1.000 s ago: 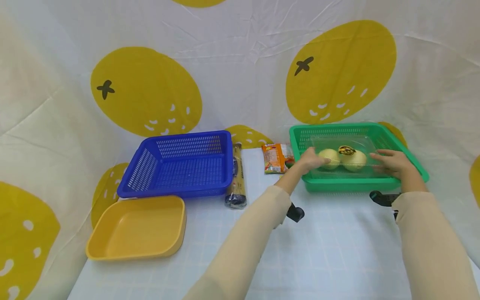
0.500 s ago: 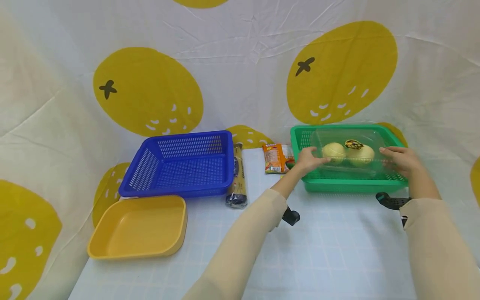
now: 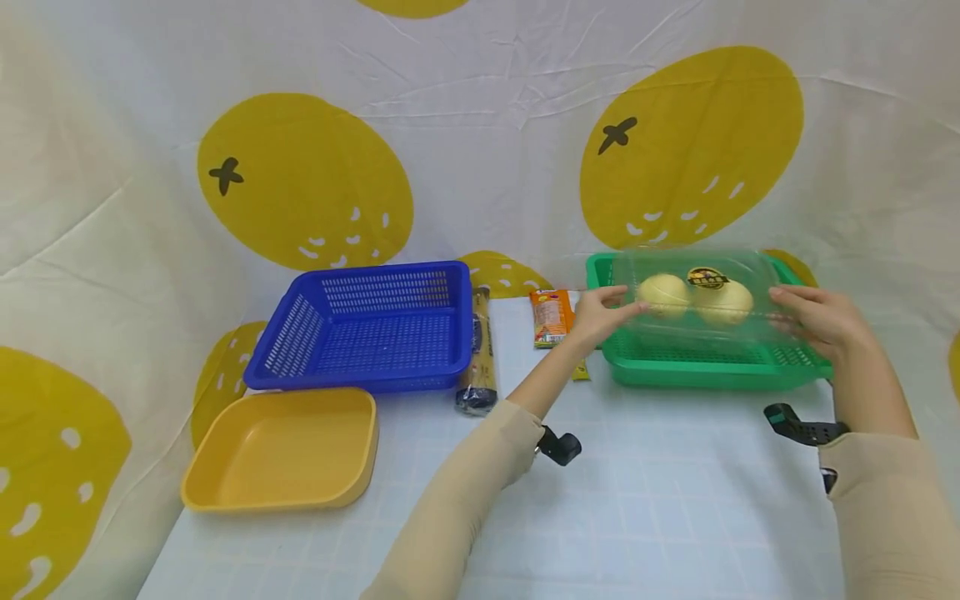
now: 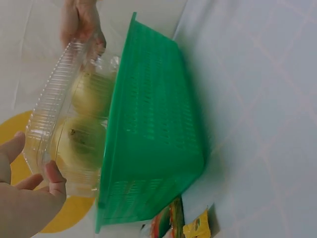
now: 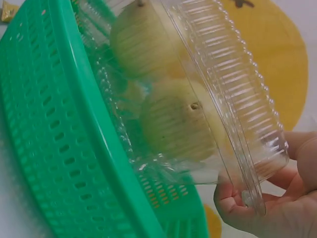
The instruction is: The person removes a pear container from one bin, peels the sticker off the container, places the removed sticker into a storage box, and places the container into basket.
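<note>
A clear plastic box with a black and gold label holds two pale yellow round fruits. My left hand grips its left end between thumb and fingers. At the opposite end, my right hand pinches the ribbed lid and rim, fingertips curled under the edge. Below the box is the green basket; in the left wrist view, the box's bottom still overlaps the basket's rim. In the head view the box is tilted, its back edge above the basket's far rim.
A blue basket stands left of centre, with a yellow tray in front of it. Beside the blue basket lies a long wrapped brown pack. An orange snack packet and a small yellow packet lie left of the green basket.
Both hands have raised the box of fruit from inside the green basket, up toward its rim. The small yellow packet has come into fuller view beside my left wrist.
</note>
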The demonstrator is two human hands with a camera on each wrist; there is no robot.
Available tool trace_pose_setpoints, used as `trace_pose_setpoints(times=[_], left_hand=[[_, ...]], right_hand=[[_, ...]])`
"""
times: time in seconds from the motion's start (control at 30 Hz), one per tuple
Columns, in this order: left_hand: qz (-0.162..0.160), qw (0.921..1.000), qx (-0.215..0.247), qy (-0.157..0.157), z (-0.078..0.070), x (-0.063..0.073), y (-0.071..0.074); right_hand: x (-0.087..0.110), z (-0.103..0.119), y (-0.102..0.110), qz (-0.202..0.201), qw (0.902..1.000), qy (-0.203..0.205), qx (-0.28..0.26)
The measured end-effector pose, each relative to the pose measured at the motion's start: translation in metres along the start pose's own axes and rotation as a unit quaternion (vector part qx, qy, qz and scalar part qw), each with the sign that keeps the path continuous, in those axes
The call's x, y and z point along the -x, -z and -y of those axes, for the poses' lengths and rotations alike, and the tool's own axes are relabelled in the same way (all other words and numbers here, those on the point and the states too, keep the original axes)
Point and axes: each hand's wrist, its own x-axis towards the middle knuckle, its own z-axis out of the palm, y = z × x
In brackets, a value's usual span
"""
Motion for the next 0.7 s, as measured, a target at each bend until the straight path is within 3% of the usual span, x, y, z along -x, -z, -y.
trace_pose_setpoints(times=[0.27,0.43,0.53,0.7], left_hand=[[0.010,0.9995,0.027,-0.016,-0.003,0.023,0.027],[0.001,0.9989,0.038,-0.027,-0.004,0.042,0.044],[-0.010,0.9989,0.040,-0.024,-0.002,0.054,0.053],[-0.020,0.9980,0.057,-0.015,0.002,0.071,0.066]], right_hand=[[0.019,0.016,-0.014,0.011,0.9998,0.013,-0.005],[0.035,0.022,-0.026,0.027,0.9930,0.031,-0.110],[0.044,0.024,-0.034,0.042,0.9820,0.038,-0.180],[0.058,0.024,-0.050,0.026,0.9907,0.065,-0.116]])
